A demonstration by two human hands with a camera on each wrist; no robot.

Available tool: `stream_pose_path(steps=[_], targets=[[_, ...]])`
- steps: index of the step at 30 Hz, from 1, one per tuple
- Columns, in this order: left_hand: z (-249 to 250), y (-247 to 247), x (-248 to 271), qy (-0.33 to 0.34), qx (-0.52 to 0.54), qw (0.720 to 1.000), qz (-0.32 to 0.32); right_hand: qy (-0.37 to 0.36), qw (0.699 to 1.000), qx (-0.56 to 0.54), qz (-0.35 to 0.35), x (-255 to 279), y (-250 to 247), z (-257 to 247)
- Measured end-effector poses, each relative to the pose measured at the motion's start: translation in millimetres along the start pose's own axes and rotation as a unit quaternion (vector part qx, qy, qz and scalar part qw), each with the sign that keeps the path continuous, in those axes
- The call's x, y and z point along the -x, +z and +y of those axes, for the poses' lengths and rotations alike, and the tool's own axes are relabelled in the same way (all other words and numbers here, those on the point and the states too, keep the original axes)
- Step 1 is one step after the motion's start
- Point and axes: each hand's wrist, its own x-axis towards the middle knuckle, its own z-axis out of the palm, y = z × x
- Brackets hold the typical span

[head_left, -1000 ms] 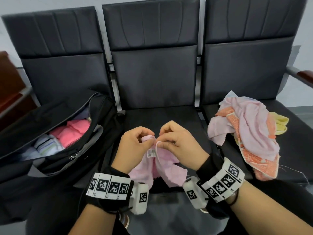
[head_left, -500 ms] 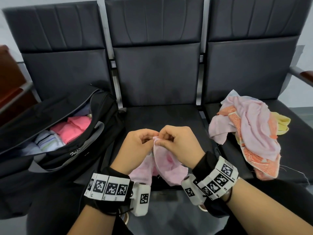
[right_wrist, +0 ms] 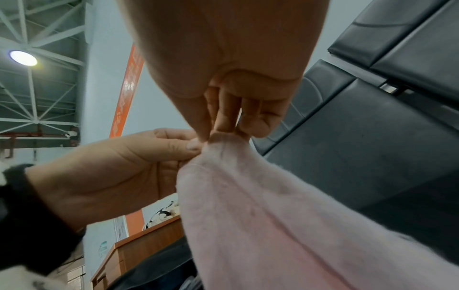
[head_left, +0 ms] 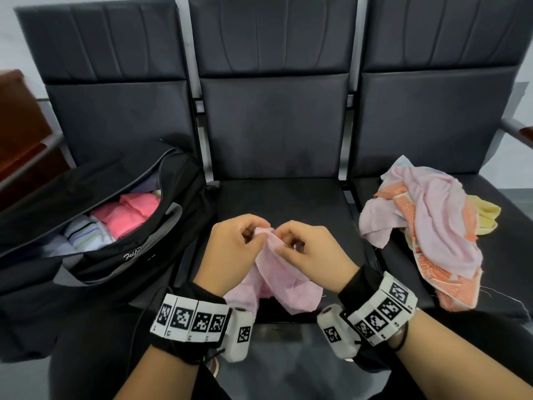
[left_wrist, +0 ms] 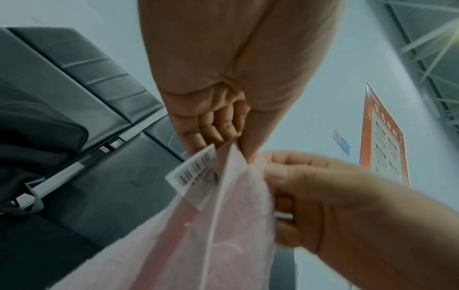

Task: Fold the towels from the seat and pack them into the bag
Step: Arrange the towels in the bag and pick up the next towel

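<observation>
A pale pink towel (head_left: 284,280) hangs over the front of the middle seat (head_left: 288,200), held up by its top edge. My left hand (head_left: 233,249) pinches that edge from the left and my right hand (head_left: 305,252) pinches it from the right, fingertips almost meeting. In the left wrist view the towel (left_wrist: 223,235) shows a white barcode label (left_wrist: 192,174) just under my left fingers (left_wrist: 213,133). The right wrist view shows the towel (right_wrist: 273,215) bunched at my right fingertips (right_wrist: 223,125). The black bag (head_left: 121,255) lies unzipped on the left seat.
Folded pink and striped towels (head_left: 115,220) lie inside the bag. A loose heap of pink, orange and yellow towels (head_left: 427,226) sits on the right seat (head_left: 513,255). A brown armrest (head_left: 525,137) juts at the far right, brown furniture (head_left: 20,134) at the left.
Both hands have stayed together at the towel's top edge, working along it with small finger movements. The label seen earlier from the head camera is now turned out of that view.
</observation>
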Motion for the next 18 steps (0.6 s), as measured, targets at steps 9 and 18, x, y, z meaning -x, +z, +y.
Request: stream_pose_path(steps=[9,18], targets=[[-1.9,-27.9,-5.5,0.002,0.052,0.988,0.147,0.136,0.952,0.213,-0.174,26.6,10.0,73.2],[3.2,-62.0,-9.5,0.010,0.064,0.967,0.245,0.033,0.943,0.313,-0.110,28.2,-10.6,78.4]])
